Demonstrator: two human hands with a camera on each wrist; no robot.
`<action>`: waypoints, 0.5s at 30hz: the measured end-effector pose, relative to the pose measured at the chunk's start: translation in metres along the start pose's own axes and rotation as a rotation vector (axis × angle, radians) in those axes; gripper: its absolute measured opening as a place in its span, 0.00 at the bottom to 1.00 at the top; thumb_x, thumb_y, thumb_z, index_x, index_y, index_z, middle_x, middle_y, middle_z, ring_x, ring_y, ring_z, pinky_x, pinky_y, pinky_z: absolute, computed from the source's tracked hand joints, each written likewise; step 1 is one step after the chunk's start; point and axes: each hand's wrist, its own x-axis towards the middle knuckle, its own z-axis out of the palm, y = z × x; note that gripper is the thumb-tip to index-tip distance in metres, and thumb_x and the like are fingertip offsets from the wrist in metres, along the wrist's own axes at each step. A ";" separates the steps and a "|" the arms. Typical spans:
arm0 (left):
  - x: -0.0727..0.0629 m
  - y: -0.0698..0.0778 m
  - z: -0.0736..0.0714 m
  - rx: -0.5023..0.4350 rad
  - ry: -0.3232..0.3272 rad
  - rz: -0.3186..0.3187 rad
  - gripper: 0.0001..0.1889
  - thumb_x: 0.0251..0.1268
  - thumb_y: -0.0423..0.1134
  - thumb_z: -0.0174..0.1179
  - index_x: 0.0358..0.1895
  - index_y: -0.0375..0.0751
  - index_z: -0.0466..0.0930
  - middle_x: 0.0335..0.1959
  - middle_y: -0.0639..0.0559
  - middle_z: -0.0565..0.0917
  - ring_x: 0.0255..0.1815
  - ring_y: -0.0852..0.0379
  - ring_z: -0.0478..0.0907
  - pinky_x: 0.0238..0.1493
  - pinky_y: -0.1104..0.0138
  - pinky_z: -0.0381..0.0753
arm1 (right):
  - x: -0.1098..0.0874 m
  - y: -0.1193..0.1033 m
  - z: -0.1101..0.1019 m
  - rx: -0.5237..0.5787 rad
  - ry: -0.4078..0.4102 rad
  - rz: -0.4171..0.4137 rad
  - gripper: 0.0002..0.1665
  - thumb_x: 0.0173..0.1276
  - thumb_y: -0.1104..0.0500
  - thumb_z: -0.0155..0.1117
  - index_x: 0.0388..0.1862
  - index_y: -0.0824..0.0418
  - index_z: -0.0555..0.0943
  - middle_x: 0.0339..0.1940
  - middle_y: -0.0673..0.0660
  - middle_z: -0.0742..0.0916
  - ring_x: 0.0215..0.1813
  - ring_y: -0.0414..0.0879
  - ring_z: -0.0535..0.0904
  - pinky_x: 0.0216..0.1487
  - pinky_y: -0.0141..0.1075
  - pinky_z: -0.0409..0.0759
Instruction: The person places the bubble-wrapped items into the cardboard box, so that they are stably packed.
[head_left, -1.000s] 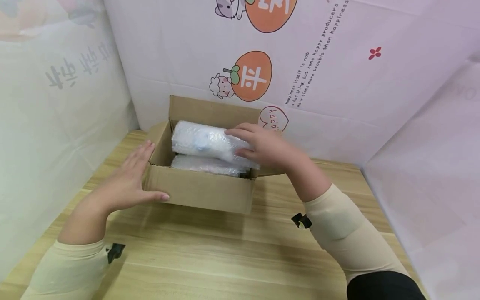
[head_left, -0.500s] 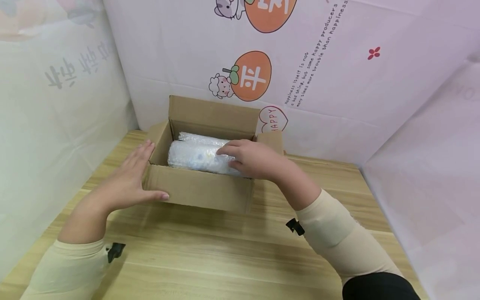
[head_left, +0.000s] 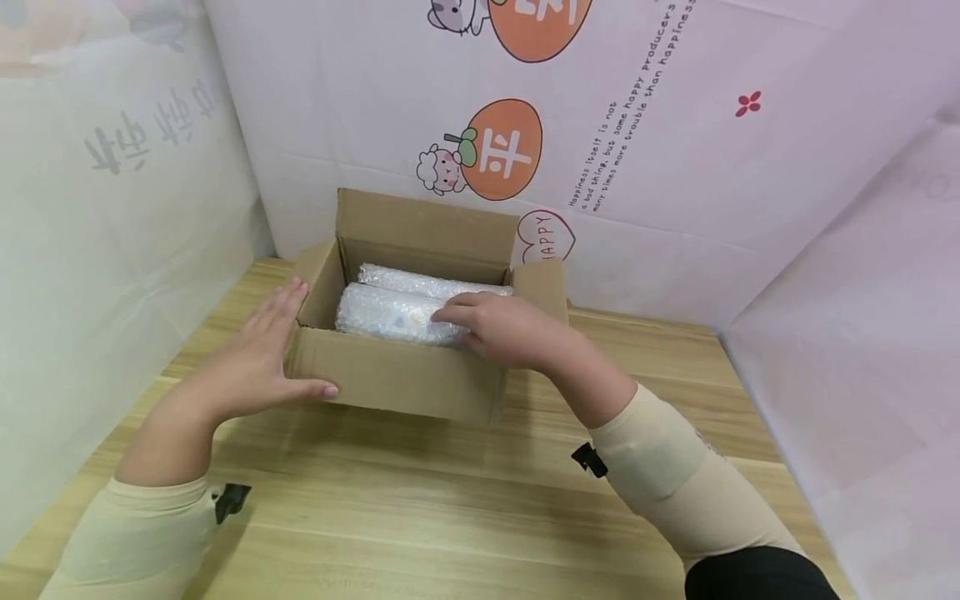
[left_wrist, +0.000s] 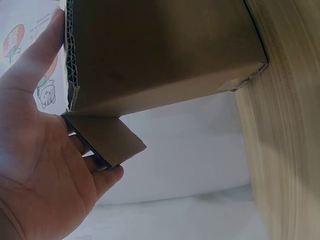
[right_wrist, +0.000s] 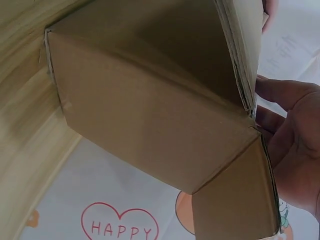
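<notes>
An open cardboard box stands on the wooden table, its flaps folded outward. Two rolls in bubble wrap lie side by side in it: a front roll with faint blue marks, and a back roll. My right hand reaches over the box's front right and grips the right end of the front roll; its fingertips are partly hidden inside. At the left front corner, my left hand rests against the box with straight fingers on the left flap and the thumb along the front.
A printed white cloth hangs behind the box and along both sides. The right flap sticks out beside my right wrist. The bare wooden table top extends toward me.
My right hand has brought the marked roll down and toward me, to the box's front side. The back roll has come into sight behind it. My left hand has stayed put.
</notes>
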 end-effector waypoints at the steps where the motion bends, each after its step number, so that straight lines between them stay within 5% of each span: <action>1: 0.000 0.000 0.000 0.001 0.000 -0.001 0.70 0.43 0.75 0.65 0.79 0.53 0.23 0.81 0.51 0.30 0.81 0.41 0.31 0.76 0.38 0.45 | -0.001 0.000 0.000 0.005 0.005 0.001 0.24 0.71 0.62 0.59 0.64 0.49 0.77 0.64 0.51 0.80 0.67 0.47 0.75 0.65 0.45 0.76; 15: -0.001 0.002 -0.005 0.022 -0.020 0.001 0.70 0.43 0.76 0.64 0.79 0.52 0.26 0.81 0.51 0.30 0.81 0.42 0.30 0.76 0.39 0.45 | -0.010 0.011 -0.004 0.109 0.081 0.005 0.29 0.73 0.55 0.60 0.72 0.54 0.68 0.66 0.52 0.77 0.69 0.47 0.72 0.70 0.43 0.71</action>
